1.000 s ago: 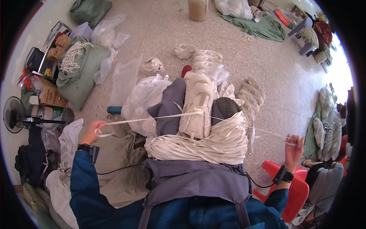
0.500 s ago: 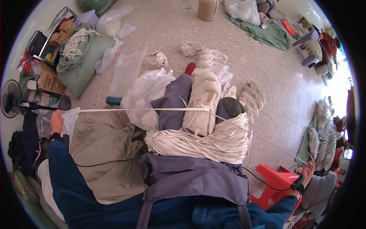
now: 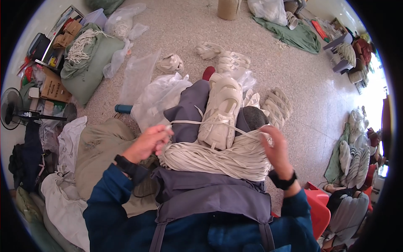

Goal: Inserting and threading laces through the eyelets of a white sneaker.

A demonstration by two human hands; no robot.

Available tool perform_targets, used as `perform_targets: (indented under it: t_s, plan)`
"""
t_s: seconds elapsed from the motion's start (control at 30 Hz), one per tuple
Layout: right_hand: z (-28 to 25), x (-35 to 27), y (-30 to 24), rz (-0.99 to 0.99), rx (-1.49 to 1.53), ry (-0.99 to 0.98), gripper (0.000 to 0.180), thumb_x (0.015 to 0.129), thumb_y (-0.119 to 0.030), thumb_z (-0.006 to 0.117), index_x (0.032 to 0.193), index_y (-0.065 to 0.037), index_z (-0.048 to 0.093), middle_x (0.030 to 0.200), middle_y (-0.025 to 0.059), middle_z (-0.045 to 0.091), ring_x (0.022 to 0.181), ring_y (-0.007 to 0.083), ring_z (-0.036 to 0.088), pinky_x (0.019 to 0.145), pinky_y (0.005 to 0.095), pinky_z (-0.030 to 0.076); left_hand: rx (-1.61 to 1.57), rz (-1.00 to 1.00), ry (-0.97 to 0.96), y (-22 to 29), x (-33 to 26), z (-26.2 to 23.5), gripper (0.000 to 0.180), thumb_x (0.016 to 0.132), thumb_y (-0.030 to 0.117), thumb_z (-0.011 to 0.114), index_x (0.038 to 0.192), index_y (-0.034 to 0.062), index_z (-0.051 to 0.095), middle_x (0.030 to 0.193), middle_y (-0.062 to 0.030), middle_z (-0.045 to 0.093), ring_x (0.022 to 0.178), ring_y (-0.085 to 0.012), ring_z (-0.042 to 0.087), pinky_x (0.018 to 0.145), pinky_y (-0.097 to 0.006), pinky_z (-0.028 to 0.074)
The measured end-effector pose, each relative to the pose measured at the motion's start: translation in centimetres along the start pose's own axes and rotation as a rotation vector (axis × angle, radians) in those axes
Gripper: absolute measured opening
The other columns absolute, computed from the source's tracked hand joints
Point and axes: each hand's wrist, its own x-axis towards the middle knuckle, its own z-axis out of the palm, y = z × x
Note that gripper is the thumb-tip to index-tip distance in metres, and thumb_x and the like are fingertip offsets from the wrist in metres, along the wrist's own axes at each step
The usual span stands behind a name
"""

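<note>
A cream sneaker stands between my knees with its toe pointing away from me. A pale flat shoelace runs through its upper and stretches out to both sides. My left hand, left of the shoe, is closed in a pinch on one part of the lace. To the right, my right hand is slightly blurred, its fingers curled round the other side of the lace. Across my lap, below the shoe's heel, lies a thick bundle of cream laces on a grey apron.
More cream shoes lie on the floor ahead, beside clear plastic bags. A green sack topped with laces stands far left, near a fan. A red stool is close on my right, with stacked shoes beyond.
Both hands have come in from wide out at the sides to near the shoe. The lace, stretched taut between them before, now hangs slacker and curves at its right side.
</note>
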Motion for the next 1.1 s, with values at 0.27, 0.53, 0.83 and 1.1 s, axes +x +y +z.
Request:
perform_targets:
  t_s: [0.27, 0.53, 0.83, 1.1]
  plan:
    - [4.5, 3.7, -2.2, 0.176, 0.092, -0.344, 0.012, 0.094, -0.011, 0.065, 0.092, 0.0, 0.065, 0.072, 0.0138, 0.061, 0.063, 0.0234, 0.059, 0.06, 0.0352, 0.046, -0.195, -0.089, -0.159, 0.5, 0.9, 4.7, 0.02, 0.107, 0.019, 0.05, 0.118, 0.0035, 0.057, 0.08, 0.0024, 0.053, 0.055, -0.005, 0.042, 0.051, -0.023, 0.042]
    - [-2.3, 1.0, -1.7, 0.485, 0.932, -0.426, 0.023, 0.098, -0.011, 0.053, 0.082, 0.002, 0.065, 0.1, 0.0122, 0.067, 0.084, 0.0177, 0.061, 0.076, 0.0284, 0.049, -0.33, 0.069, -0.227, 0.9, 4.9, 7.3, 0.018, 0.105, 0.017, 0.054, 0.118, 0.004, 0.058, 0.104, -0.0075, 0.068, 0.075, -0.0129, 0.067, 0.072, -0.032, 0.06]
    - [-11.7, -5.7, 6.0, 0.166, 1.884, 0.237, 0.028, 0.108, -0.023, 0.048, 0.086, -0.007, 0.047, 0.086, 0.0043, 0.051, 0.084, 0.0184, 0.052, 0.1, 0.0441, 0.04, -0.187, 0.17, -0.233, 1.0, 7.6, 7.6, 0.019, 0.103, 0.021, 0.061, 0.114, 0.0054, 0.063, 0.093, -0.0084, 0.072, 0.07, -0.0147, 0.071, 0.062, -0.03, 0.059]
    - [-23.7, -17.4, 21.1, 0.295, 1.679, 0.632, 0.02, 0.106, -0.017, 0.054, 0.095, 0.0, 0.054, 0.093, 0.0074, 0.056, 0.087, 0.0187, 0.054, 0.094, 0.0381, 0.045, -0.287, 0.198, -0.137, 2.6, 8.6, 8.1, 0.018, 0.102, 0.018, 0.063, 0.114, 0.0051, 0.064, 0.105, -0.0067, 0.07, 0.088, -0.012, 0.069, 0.076, -0.026, 0.057]
